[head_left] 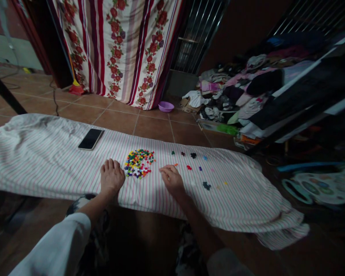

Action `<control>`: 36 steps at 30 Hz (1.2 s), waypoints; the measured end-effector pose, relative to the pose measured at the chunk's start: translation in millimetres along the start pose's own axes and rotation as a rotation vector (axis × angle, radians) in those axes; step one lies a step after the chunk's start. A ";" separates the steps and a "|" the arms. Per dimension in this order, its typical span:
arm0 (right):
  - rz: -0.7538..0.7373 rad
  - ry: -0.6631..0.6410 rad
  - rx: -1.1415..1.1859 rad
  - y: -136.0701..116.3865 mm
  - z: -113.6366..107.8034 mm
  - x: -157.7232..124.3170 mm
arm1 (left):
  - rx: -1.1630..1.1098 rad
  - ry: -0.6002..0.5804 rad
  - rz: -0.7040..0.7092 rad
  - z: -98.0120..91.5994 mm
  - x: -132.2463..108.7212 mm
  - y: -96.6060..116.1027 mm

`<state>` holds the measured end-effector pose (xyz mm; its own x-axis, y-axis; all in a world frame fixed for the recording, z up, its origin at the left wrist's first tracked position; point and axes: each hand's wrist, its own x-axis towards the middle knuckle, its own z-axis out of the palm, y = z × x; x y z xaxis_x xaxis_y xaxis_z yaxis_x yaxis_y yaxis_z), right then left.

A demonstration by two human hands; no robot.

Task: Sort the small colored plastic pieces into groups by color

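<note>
A pile of small coloured pieces point(138, 164) is spread loosely on a striped cloth point(54, 161), with which the desk point(149, 196) is covered. The left hand point(112, 177) is laid palm down just to the left of the pile, its fingers stretched out and only slightly parted. The right hand point(172, 181) is placed to the right of the pile, with a strip of bare cloth left between them; its fingers are held narrowly together and pointed toward the pile, and whether a piece is pinched there cannot be told.

Farther to the right of the pile, small groups are set apart by colour. In the row farthest from the wearer, a green group point(173, 153), a dark brown group point(183, 153), a black group point(193, 155) and a light blue group point(205, 157) can be made out. Nearer, a red group point(189, 167) and a purple group point(200, 168) are seen, then a dark grey group point(206, 186) and a yellow group point(225, 183). A phone point(91, 138) is laid to the left of the pile and beyond it. On the floor beyond the pile, a purple basin point(166, 107) is placed near a floral curtain point(117, 50).
</note>
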<state>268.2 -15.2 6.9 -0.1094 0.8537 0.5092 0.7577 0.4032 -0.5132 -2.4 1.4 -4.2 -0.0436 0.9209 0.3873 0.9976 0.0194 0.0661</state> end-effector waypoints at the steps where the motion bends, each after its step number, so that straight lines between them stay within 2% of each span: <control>1: -0.019 -0.049 -0.003 -5.3 8.7 5.9 | -0.001 -0.001 -0.001 -0.1 0.3 0.1; 5: -0.056 -0.168 -0.062 -24.6 37.0 29.6 | -0.001 -0.008 -0.003 -0.5 0.6 0.3; 13: 0.071 -0.376 -0.195 -46.0 67.7 69.8 | -0.053 -0.038 -0.022 -2.6 0.8 1.0; 22: 0.044 -0.418 -0.227 -42.3 72.4 84.4 | -0.044 -0.077 -0.031 -6.3 1.6 2.6; 29: 0.093 -0.489 -0.353 -55.6 75.5 96.8 | -0.043 -0.075 -0.029 -7.0 1.6 2.2; 36: 0.135 -0.428 -0.289 -55.4 79.3 95.8 | 0.005 -0.062 -0.014 -5.0 1.2 2.2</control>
<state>164.7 70.4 29.2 -0.2055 0.9742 0.0933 0.9228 0.2247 -0.3131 -0.6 0.6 1.0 -0.0546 0.9430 0.3283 0.9972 0.0346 0.0663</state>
